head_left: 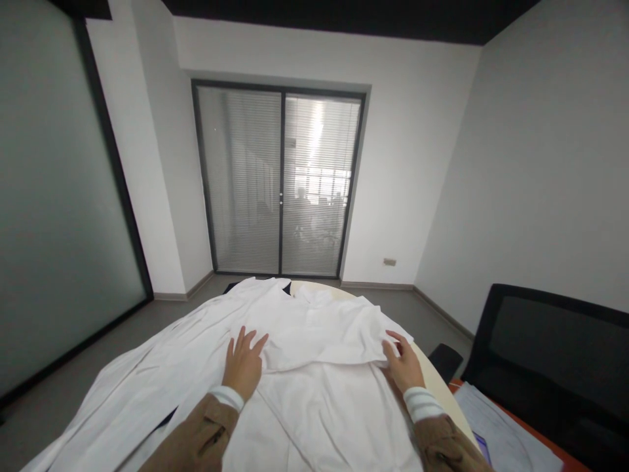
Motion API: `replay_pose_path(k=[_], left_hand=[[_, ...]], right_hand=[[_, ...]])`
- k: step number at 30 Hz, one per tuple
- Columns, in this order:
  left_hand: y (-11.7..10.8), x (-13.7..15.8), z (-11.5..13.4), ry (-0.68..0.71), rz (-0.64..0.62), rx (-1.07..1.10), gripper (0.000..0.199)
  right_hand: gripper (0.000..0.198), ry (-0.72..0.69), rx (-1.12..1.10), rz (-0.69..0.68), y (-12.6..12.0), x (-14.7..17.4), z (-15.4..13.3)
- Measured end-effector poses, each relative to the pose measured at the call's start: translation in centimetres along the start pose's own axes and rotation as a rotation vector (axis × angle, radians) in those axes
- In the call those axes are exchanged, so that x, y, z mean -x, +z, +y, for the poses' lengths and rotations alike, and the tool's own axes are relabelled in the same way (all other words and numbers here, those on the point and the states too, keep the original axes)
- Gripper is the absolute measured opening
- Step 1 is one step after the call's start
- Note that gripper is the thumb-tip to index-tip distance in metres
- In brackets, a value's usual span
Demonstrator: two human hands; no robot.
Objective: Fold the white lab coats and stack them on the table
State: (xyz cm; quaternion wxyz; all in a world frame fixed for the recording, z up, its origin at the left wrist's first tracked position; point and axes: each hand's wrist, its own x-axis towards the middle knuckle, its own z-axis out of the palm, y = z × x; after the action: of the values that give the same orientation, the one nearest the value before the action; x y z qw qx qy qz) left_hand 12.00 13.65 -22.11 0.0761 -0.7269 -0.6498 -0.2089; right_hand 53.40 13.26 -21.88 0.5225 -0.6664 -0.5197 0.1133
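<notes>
White cloth: on the table, under and between the hands; shirt-like, with an upper layer lying over a lower one. Cannot tell whether one garment or more.
Left hand: palm down, fingers spread, resting on the cloth near the left end of the upper layer's front edge; apparently gripping nothing.
Right hand: fingers half curled, thumb close to them, at the right end of that edge. Seemingly touching; cannot tell whether pinching any cloth.
Front edge: running across between both hands, wavy rather than straight. Could turn crooked if pulled harder at one end.
Left stretch: lying in long wrinkles, hiding the table rim on that side. Could slide off under its own weight, dragging the upper layer along.
Lower layer: loosely creased. Could bunch up if pushed sideways by the left palm.
Right corner: near the bare rim. Could slip away from too light a hold.
Chair side: black chair and papers beyond the rim. Could be brushed by the right sleeve on a wide outward sweep.
</notes>
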Motion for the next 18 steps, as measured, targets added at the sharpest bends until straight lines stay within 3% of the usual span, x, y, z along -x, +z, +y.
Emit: replay_pose_path(k=[6, 10, 14, 18], left_hand=[[-0.08, -0.08, 0.09, 0.021, -0.018, 0.045, 0.05], [-0.3, -0.11, 0.07, -0.02, 0.045, 0.019, 0.038], [-0.28, -0.17, -0.05, -0.056, 0.085, -0.022, 0.039], [-0.37, -0.2, 0.09, -0.056, 0.14, -0.04, 0.032]], right_hand=[[0.048, -0.065, 0.046, -0.088, -0.38, 0.07, -0.61], [0.049, -0.161, 0.043, -0.096, -0.19, -0.01, -0.51], [0.05, -0.289, 0.013, -0.124, 0.31, 0.09, -0.5], [0.051, -0.289, 0.04, -0.122, 0.46, -0.13, -0.15]])
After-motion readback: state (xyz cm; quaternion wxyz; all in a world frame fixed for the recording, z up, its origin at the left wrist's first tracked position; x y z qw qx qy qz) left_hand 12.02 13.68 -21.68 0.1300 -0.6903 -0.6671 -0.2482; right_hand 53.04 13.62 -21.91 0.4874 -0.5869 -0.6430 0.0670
